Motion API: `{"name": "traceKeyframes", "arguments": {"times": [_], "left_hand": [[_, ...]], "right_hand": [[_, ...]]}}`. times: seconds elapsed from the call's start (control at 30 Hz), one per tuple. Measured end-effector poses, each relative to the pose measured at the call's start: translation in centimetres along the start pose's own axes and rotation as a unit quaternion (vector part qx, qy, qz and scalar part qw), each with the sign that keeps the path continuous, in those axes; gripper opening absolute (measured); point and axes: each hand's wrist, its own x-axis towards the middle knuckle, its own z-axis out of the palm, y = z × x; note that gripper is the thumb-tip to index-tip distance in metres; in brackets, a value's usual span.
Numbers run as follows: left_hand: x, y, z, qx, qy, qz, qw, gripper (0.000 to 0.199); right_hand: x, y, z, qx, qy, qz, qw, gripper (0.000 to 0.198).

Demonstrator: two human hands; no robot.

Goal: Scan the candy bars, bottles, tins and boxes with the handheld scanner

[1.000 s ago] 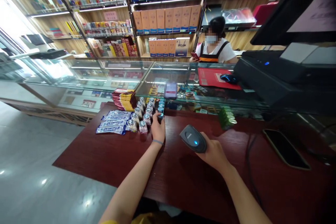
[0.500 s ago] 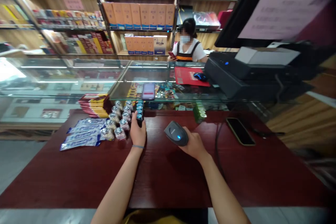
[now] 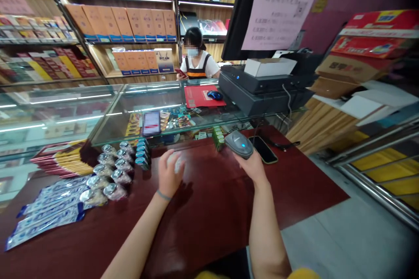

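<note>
My left hand (image 3: 170, 173) hovers above the dark red counter with its fingers apart and nothing in them. Just left of it stands a row of small teal packs (image 3: 142, 154). Beyond these are two rows of silver-capped jars (image 3: 114, 168). In my right hand (image 3: 253, 166) is a grey barcode scanner (image 3: 240, 144) with a lit blue light. The scanner's head is near a row of small green packs (image 3: 218, 137) at the counter's back. A smartphone (image 3: 263, 149) lies partly behind the right hand.
Blue-white sachets (image 3: 52, 205) and stacked maroon-yellow packets (image 3: 62, 159) lie at left. A glass display case (image 3: 131, 100) borders the counter's back, with a monitor (image 3: 237, 19) and black cash drawer (image 3: 262, 96) on it. Behind it is a person (image 3: 198, 63) wearing a mask.
My view has swung to the right. My left hand has let go of the teal packs and moved right of them. My right hand has carried the scanner right, towards the green packs.
</note>
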Motion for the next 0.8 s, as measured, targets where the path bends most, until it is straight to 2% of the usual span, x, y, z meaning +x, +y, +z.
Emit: {"name": "traceKeyframes", "arguments": {"times": [0.07,0.2,0.3,0.37,0.53,0.7,0.8], "left_hand": [[1.5,2.1,3.2,-0.07,-0.068,-0.017,0.995,0.045],[3.4,5.2,9.7,-0.172,-0.154,-0.053,0.972,0.055],[3.3,6.3,13.4,-0.222,-0.186,-0.085,0.953,0.058],[2.8,6.6,14.9,-0.236,-0.196,-0.1,0.946,0.056],[1.9,6.5,16.3,-0.23,-0.196,-0.104,0.948,0.045],[2.0,6.3,16.3,-0.228,-0.201,-0.082,0.949,0.031],[2.0,6.3,15.9,-0.239,-0.185,-0.092,0.949,0.025]], "right_hand": [[0.1,0.3,-0.8,0.031,0.029,0.029,0.999,0.044],[0.3,0.7,-1.9,0.07,0.057,0.055,0.994,0.047],[0.4,1.2,-2.4,0.07,0.054,0.059,0.994,0.049],[0.4,1.8,-2.6,0.064,0.042,0.057,0.995,0.048],[0.4,3.7,-2.6,0.031,0.008,0.05,0.998,0.046],[0.5,4.8,-2.3,0.011,-0.005,0.06,0.998,0.05],[0.7,5.0,-2.2,0.011,-0.008,0.064,0.998,0.051]]}}
